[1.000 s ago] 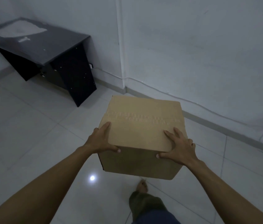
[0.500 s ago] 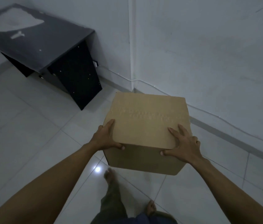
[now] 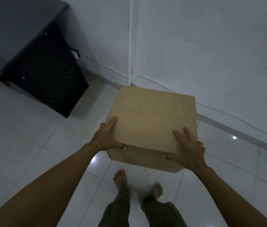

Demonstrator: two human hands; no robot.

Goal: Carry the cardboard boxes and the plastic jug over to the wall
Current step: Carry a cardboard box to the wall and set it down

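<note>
A plain brown cardboard box is held in the air in front of me, above the white tiled floor. My left hand grips its near left corner, thumb on the front face. My right hand grips its near right corner with fingers spread over the top. The box's far edge lines up with the room corner where two white walls meet. No plastic jug is in view.
A dark table with a black side panel stands against the left wall. A thin white cable runs along the baseboard. My bare feet stand on the tiles below the box.
I have walked closer to the corner with the box held the same way. The table has slid to the upper left and the walls fill more of the view.
</note>
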